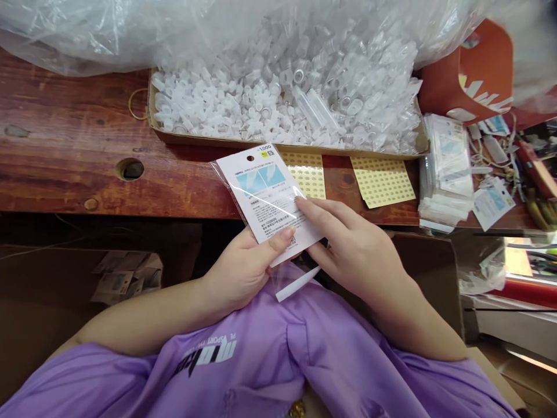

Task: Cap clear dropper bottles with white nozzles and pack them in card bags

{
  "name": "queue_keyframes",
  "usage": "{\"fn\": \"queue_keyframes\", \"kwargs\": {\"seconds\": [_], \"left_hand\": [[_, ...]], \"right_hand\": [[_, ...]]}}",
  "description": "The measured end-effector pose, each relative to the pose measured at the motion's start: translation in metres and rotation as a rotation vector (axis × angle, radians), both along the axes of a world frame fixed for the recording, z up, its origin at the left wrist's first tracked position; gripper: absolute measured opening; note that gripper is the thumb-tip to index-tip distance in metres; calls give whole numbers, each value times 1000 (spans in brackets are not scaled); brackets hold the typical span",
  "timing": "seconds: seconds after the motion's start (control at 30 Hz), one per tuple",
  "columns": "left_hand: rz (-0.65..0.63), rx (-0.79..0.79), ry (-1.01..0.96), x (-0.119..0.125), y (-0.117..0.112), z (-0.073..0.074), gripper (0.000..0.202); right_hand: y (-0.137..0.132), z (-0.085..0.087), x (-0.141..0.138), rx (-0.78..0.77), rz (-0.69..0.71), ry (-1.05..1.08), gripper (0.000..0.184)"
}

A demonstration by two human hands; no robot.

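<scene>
A printed white card in a clear plastic sleeve (265,200) is tilted in front of me, over the table's near edge. My left hand (241,264) grips its lower left, with the thumb flat on the printed face and the other fingers hidden behind. At the lower right edge, my right hand (357,249) holds the sleeve, its index fingertip on the card's front. A white strip (298,283) along the sleeve's unfolded flap hangs below the card. What lies behind the card cannot be seen.
A shallow cardboard box (261,141) of small clear plastic parts (217,104) stands behind. Yellow sticker sheets (383,180) and stacked plastic sleeves (446,168) lie to the right, near an orange container (487,69). Lower left, a carton (39,313) contains several packaged cards (126,276).
</scene>
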State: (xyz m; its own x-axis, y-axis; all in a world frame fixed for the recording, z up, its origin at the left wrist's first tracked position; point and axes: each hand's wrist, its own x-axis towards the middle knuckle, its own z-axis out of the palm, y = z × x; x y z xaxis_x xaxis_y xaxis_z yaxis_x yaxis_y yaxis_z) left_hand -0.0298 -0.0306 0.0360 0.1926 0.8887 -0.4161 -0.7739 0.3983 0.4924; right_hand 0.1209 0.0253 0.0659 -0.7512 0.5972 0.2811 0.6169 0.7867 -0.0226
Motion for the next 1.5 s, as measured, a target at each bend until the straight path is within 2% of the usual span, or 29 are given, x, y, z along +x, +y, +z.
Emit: {"fn": "queue_keyframes", "kwargs": {"seconds": [0.07,0.13,0.27,0.47,0.53,0.7,0.83,0.97,1.07,1.2,1.27,1.5], "left_hand": [[-42,-8,5,3,0,1,36],[-112,-46,-2,5,0,2,38],[-178,-121,-17,6,1,5,34],[-174,-169,9,9,4,9,28],[-182,-151,-7,12,4,9,29],[-178,-126,-28,19,3,8,33],[-189,-214,-30,17,4,7,38],[-196,-287,-112,14,6,6,46],[-188,-290,-98,15,6,8,49],[-215,-281,-77,17,7,10,47],[-259,-254,-82,18,6,9,46],[-337,-231,-7,15,4,2,36]], "right_hand": [[-4,1,4,-5,-18,-27,32],[-7,-2,6,56,-64,-44,29],[-11,-7,9,107,-137,-54,28],[-18,1,18,-153,-157,12,33],[-21,0,17,-132,-205,-8,28],[-21,-13,8,47,-339,-33,17],[-19,-21,14,-75,-367,36,24],[-20,-17,31,-313,-286,54,49],[-22,-8,45,-500,-180,27,55],[-21,-1,60,-666,-32,69,66],[-20,-2,64,-695,0,104,67],[-24,-18,60,-563,-76,172,57]]}}
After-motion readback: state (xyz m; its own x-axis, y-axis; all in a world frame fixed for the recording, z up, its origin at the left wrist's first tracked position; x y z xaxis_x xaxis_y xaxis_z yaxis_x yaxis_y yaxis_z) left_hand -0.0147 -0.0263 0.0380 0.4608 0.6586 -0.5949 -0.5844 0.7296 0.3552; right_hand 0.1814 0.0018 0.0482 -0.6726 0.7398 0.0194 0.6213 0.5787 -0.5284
